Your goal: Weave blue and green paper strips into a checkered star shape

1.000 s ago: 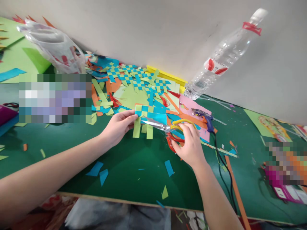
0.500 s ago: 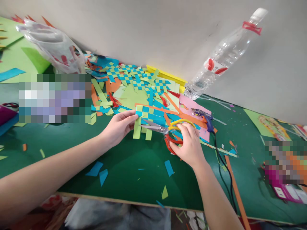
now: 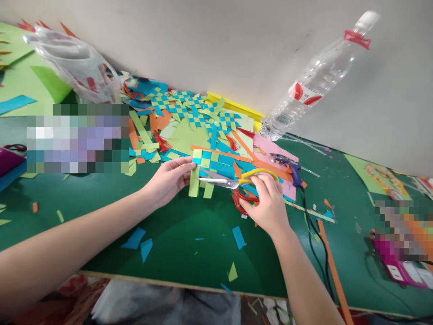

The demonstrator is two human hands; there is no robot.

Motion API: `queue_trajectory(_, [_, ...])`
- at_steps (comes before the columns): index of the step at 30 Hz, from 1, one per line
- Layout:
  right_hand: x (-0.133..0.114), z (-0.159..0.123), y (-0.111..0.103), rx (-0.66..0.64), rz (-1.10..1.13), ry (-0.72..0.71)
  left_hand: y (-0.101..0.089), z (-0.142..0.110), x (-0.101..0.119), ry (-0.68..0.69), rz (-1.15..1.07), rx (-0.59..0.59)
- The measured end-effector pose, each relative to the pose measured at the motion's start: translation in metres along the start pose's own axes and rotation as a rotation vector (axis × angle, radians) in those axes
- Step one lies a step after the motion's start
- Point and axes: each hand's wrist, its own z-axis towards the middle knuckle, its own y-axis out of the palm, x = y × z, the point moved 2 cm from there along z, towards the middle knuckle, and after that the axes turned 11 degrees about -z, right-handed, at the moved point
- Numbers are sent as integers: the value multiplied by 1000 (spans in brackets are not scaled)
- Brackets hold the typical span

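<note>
My left hand (image 3: 174, 177) pinches the left edge of a woven piece of blue and light-green paper strips (image 3: 214, 157), held above the table. Two green strip ends hang from its lower side. My right hand (image 3: 269, 201) grips a pair of scissors (image 3: 229, 182) with one yellow and one red handle loop, fingers through the loops. The blades are parted slightly and point left across the hanging green strips, close to my left fingertips. Whether paper lies between the blades, I cannot tell.
Woven paper pieces (image 3: 182, 106) and loose strips heap against the wall. A plastic bottle (image 3: 316, 79) stands behind to the right, near a blue glue gun (image 3: 295, 174) with a black cord. A plastic bag (image 3: 77, 63) is at left. Paper scraps (image 3: 238, 237) dot the green table (image 3: 189, 253).
The scissor blades have come slightly closer together. The woven paper has shifted a little, and the hanging green strips tilt slightly differently. Both hands stay in nearly the same place.
</note>
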Motion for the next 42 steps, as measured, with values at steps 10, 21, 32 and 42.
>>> queue_trajectory(10, [0, -1, -1, 43, -19, -10, 0, 0, -1, -26, 22, -53])
queue_trajectory(21, [0, -1, 1, 36, -23, -6, 2, -2, -1, -62, 36, -62])
queue_trajectory(32, [0, -1, -1, 41, -9, -8, 0, 0, -2, -54, 37, -56])
queue_trajectory(42, [1, -2, 1, 57, -25, -16, 1, 0, -2, -37, 76, -66])
